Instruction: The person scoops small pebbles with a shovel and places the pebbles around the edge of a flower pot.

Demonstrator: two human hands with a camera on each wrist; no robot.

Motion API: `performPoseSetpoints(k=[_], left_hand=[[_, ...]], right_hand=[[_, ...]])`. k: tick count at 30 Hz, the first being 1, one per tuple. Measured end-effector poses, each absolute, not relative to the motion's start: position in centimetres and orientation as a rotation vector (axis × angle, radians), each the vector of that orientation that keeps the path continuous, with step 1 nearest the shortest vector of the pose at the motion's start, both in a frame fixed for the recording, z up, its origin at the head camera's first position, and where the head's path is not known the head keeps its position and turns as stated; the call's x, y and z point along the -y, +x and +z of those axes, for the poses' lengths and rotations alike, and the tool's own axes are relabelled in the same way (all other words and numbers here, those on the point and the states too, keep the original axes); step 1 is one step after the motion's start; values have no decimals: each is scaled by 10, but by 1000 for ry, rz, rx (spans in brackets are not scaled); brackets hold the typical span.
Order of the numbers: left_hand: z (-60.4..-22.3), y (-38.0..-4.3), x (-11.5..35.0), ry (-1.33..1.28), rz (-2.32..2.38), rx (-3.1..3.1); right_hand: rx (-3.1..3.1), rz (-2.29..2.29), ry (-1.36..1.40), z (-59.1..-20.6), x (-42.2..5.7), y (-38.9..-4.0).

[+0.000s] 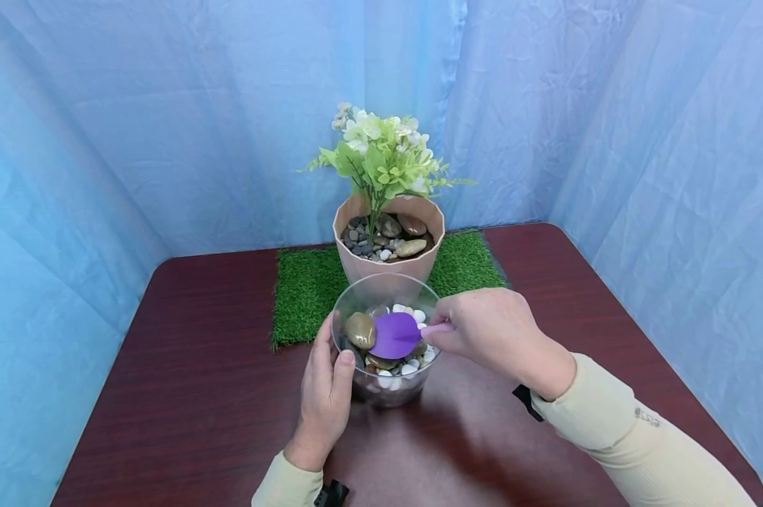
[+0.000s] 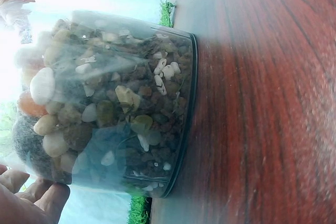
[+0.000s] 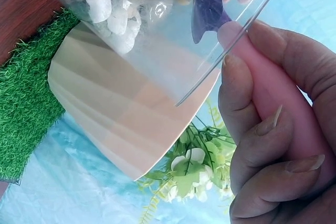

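Position of work: the bowl [image 1: 391, 400] stands on the table [image 1: 198, 387], just in front of the pot [image 1: 362, 266], and contains white pebbles [image 1: 410, 369], smaller gravel and larger stones. The left hand [image 1: 326, 394] cups the bowl's left side, thumb at the near wall and fingers along the outside; the right hand [image 1: 486, 324] has its fingers wrapped around the pink handle of the scoop [image 1: 395, 336]. The purple blade lies inside the bowl, above the pebbles, its tip meeting a brown stone [image 1: 360, 329]; whether the blade bears any of that stone's weight cannot be told. For the scooping apparently in hand, brace the bowl with the left hand so that it cannot slide or tip when the blade pushes toward that side. Drive the blade beneath the stone at a shallow angle, using the left wall as a stop. Level the blade before lifting; a smooth, rounded stone will probably roll off a tilted one. Raise the scoop clear of the rim without levering the handle against it, as the thin, transparent wall may crack or tip.
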State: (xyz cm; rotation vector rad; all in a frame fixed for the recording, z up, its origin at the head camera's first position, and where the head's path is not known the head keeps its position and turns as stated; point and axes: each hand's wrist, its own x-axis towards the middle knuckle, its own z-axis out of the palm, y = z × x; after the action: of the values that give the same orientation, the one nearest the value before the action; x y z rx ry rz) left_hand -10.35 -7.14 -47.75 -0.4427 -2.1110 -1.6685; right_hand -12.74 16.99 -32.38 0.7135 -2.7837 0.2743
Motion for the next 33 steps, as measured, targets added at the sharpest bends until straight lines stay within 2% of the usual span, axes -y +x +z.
performPoseSetpoints(k=[33], left_hand=[[-476, -103, 72, -449, -1668, 2097]], right_hand=[[2897, 425, 680, -333, -161, -138]])
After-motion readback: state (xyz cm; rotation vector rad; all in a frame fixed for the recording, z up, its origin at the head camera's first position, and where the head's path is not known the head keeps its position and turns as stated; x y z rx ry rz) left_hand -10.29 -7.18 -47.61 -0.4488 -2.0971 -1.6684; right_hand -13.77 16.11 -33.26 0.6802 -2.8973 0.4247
